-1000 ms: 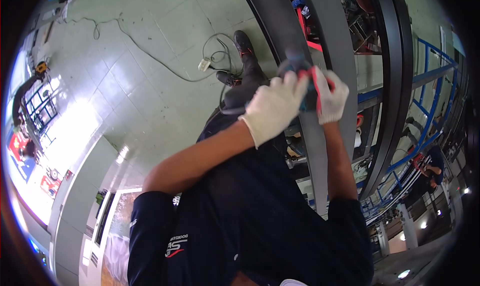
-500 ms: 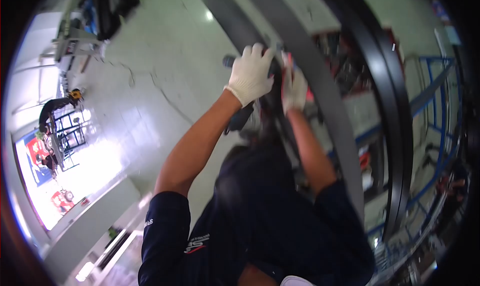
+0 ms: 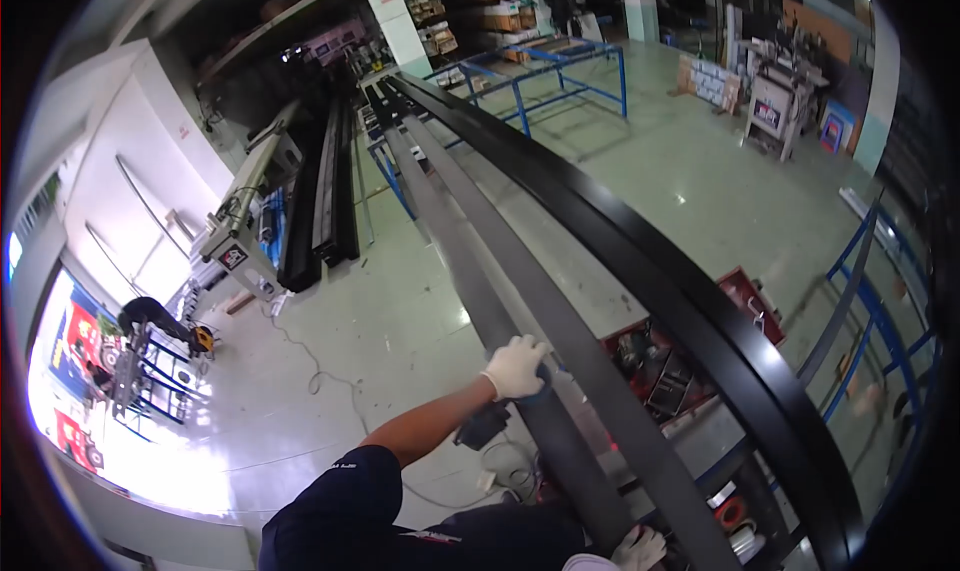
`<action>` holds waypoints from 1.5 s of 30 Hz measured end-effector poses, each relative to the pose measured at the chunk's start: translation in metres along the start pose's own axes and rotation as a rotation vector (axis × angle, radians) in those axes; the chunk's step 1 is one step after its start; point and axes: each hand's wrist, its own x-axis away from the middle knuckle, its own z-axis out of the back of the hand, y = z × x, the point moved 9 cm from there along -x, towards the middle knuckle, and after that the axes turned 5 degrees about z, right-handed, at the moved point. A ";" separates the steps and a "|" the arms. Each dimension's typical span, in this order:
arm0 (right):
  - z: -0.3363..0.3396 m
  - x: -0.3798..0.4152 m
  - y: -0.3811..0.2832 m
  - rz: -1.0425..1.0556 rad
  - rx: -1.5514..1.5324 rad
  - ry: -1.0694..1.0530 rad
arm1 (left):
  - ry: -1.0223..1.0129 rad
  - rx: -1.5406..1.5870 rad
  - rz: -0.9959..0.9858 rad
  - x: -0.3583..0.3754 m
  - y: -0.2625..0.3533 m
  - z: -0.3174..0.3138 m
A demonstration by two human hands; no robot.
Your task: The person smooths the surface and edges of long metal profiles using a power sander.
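Note:
My left hand (image 3: 517, 368), in a white knit glove, curls over a dark blue-and-black cordless power tool (image 3: 541, 383) at the near part of a long dark grey metal bar (image 3: 480, 306). A black block (image 3: 483, 424), like the tool's battery, hangs below the wrist on the bar's left side. At the bottom edge, my right hand (image 3: 640, 549), also gloved, is low beside a second flat grey bar (image 3: 590, 386). Its fingers are bunched and partly out of sight, and I cannot tell what they touch.
A wide black profile (image 3: 690, 316) runs alongside the bars. Beyond it sits an open red toolbox (image 3: 650, 371) with tools. A red-orange ring (image 3: 731, 513) lies among parts below the bars. Blue metal frames (image 3: 570, 81) stand behind and at right. A cable (image 3: 320, 379) trails across the floor.
The view has swung up and forward, showing more of the workshop. My right hand has left the tool and dropped toward my body. The left hand stays on the tool.

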 end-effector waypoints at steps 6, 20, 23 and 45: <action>0.005 0.007 -0.005 -0.027 -0.086 -0.007 | -0.235 0.152 -0.246 0.118 0.166 -0.063; 0.012 0.006 0.007 -0.197 -0.074 -0.019 | -0.016 -0.087 -0.097 0.041 0.092 -0.045; 0.017 0.005 0.004 -0.197 -0.075 -0.036 | 0.032 -0.148 0.014 -0.009 0.010 -0.020; 0.010 -0.001 0.008 -0.185 -0.037 -0.047 | -0.014 -0.066 -0.175 0.038 0.139 -0.051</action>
